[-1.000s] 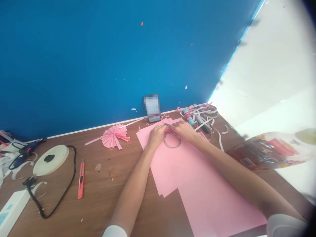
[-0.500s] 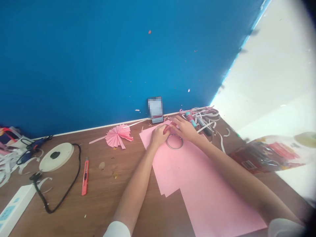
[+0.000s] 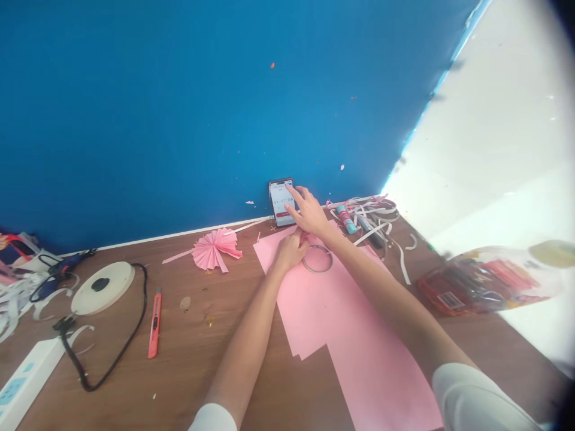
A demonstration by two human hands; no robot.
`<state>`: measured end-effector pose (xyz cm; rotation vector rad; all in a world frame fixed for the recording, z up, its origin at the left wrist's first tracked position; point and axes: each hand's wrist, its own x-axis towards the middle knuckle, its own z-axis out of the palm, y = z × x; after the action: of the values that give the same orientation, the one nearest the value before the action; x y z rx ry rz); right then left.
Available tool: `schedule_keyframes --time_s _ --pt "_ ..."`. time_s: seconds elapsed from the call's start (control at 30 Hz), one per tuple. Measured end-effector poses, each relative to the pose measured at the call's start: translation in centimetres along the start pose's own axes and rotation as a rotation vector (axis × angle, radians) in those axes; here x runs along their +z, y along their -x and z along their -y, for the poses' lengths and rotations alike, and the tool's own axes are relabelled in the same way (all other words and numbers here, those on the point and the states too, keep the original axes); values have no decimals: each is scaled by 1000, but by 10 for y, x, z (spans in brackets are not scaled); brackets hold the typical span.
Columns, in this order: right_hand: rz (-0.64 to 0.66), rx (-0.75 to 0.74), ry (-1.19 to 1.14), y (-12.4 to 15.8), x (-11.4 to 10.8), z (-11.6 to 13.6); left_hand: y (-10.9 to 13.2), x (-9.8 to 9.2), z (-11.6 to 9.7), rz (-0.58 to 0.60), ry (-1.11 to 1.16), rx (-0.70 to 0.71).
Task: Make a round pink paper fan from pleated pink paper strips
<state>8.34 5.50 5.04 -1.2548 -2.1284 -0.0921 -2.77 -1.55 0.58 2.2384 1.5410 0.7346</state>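
Observation:
My right hand [image 3: 311,212] reaches up in front of the phone [image 3: 279,193], its fingers spread and nothing held in them. The fingertips overlap the screen, which shows timer digits; whether they touch it I cannot tell. Just below, my left hand [image 3: 291,250] lies on the top end of the pink paper sheets [image 3: 309,305], fingers curled inward. Whatever it may hold is hidden. A thin grey ring [image 3: 331,263] lies flat on the pink paper, close to the left fingers and partly under my right forearm.
Left of the paper lie a pleated pink paper rosette [image 3: 214,250], a red utility knife [image 3: 155,323], a white disc with a black cable [image 3: 103,288] and a power strip [image 3: 31,374]. A glue stick [image 3: 347,219], paper strips [image 3: 381,206] and a plastic bag [image 3: 480,281] are on the right.
My right hand has left the spot beside my left hand and risen to the phone, fingers spreading. My left hand stays on the paper.

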Motion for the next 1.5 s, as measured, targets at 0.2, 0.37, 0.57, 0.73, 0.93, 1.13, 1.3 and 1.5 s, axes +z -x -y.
schedule_keyframes --time_s 0.2,0.37,0.57,0.73,0.93,1.13,1.3,1.5 --pt "11 -10 29 -8 5 5 0 -3 -3 36 29 -7" --pt "-15 0 12 -10 5 7 0 -3 -3 33 34 2" --pt "-35 -39 -76 4 5 1 -1 -3 -3 -7 12 -21" --pt "-19 -52 -78 13 9 -4 -4 -3 -2 -75 33 -9" --pt "-5 -45 -38 10 12 0 -5 0 0 -71 29 -19" --pt "-26 -22 -67 5 11 7 -5 2 2 -81 35 -3" --pt "-18 -6 -38 3 10 10 -5 2 4 -81 41 26" --pt "-13 8 -26 0 13 9 -5 -1 1 -49 36 -3"
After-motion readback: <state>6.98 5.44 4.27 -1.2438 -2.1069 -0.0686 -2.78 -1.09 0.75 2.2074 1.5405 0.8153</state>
